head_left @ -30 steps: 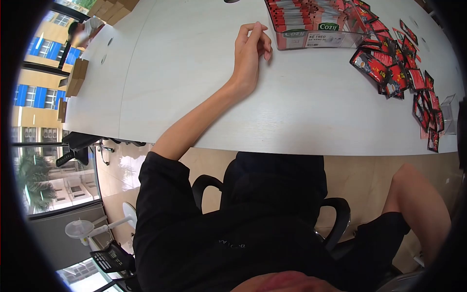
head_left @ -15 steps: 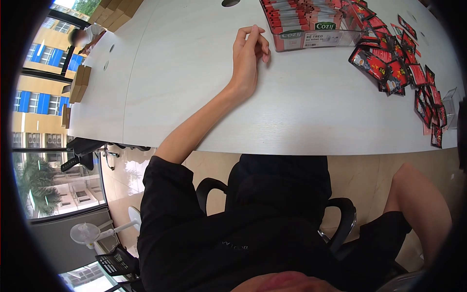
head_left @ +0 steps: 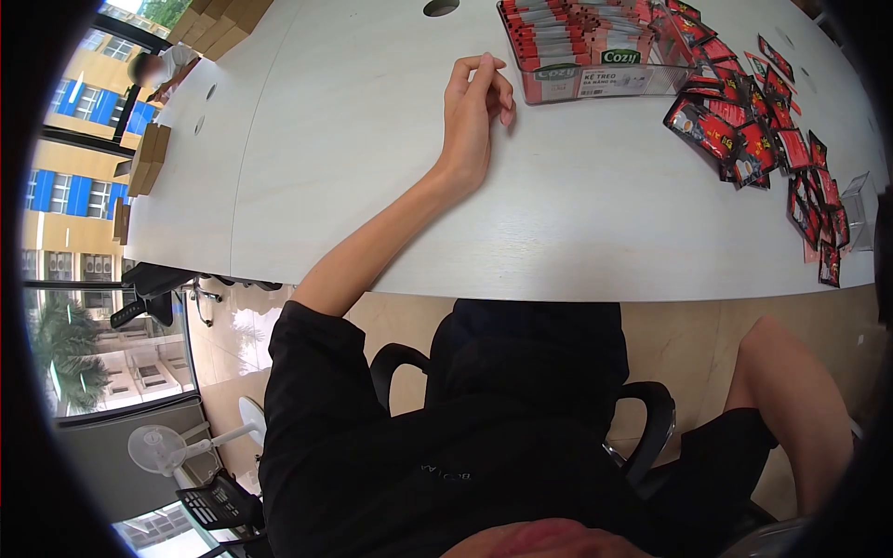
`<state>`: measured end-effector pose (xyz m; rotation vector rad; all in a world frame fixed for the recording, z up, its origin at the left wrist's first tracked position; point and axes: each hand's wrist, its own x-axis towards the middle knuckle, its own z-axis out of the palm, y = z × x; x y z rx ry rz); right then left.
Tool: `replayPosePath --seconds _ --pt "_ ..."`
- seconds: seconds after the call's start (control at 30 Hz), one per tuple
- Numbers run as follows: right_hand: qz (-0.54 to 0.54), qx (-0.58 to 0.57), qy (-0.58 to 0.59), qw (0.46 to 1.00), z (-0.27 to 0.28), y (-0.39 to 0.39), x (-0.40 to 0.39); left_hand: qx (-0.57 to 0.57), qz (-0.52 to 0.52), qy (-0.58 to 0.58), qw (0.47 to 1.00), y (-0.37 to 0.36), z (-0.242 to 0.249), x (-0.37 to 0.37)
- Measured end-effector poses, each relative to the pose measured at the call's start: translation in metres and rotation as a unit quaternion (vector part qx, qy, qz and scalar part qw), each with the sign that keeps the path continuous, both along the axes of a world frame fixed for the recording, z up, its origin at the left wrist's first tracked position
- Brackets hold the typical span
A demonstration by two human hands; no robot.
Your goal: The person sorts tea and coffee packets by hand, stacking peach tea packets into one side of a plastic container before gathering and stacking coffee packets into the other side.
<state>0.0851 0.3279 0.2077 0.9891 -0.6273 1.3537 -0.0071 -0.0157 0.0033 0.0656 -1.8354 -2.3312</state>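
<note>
My left hand [head_left: 474, 112] rests on its side on the pale table, fingers loosely curled and a little apart, with nothing held. Just right of its fingertips stands a clear plastic tray [head_left: 642, 84] with a Cozy label, packed with red and silver sachets [head_left: 553, 39]. The hand and the tray do not touch. Of my right arm only the bent elbow [head_left: 777, 358] shows, below the table edge; my right hand is out of sight.
Red and black sachets [head_left: 707, 126] lie in a loose pile along the table's right side. A clear plastic holder [head_left: 860, 209] stands at the right edge. Cardboard boxes [head_left: 149, 158] sit at the far left, near another person [head_left: 172, 70]. The table [head_left: 344, 139] has a round cable hole.
The view has shifted slightly, so the table and sachets sit a little lower in it. My left hand keeps its pose and place on the table.
</note>
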Motion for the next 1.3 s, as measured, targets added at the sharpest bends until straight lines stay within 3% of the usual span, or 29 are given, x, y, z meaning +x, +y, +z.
replayPosePath --seconds 0.83,1.07,1.13,1.17,1.27,1.3 --pt "0.048 -0.062 0.049 0.996 0.016 -0.027 -0.003 -0.008 0.004 -0.006 1.0 -0.001 0.002 0.001" --pt "0.019 0.011 0.084 0.996 0.066 -0.024 0.024 0.012 0.012 0.01 1.0 -0.001 -0.005 -0.002" --pt "-0.08 0.176 -0.052 0.98 0.043 0.014 0.008 0.021 0.012 0.016 1.0 -0.002 -0.006 -0.003" --pt "-0.097 0.192 -0.046 0.976 0.031 0.033 -0.012 0.012 0.018 0.013 1.0 -0.002 -0.005 -0.003" --pt "-0.254 0.14 -0.274 0.917 -0.028 0.053 -0.085 0.004 0.022 0.008 1.0 0.0 -0.001 -0.001" --pt "-0.337 0.123 -0.39 0.848 -0.054 0.052 -0.099 0.006 0.018 0.008 1.0 0.0 -0.001 0.0"
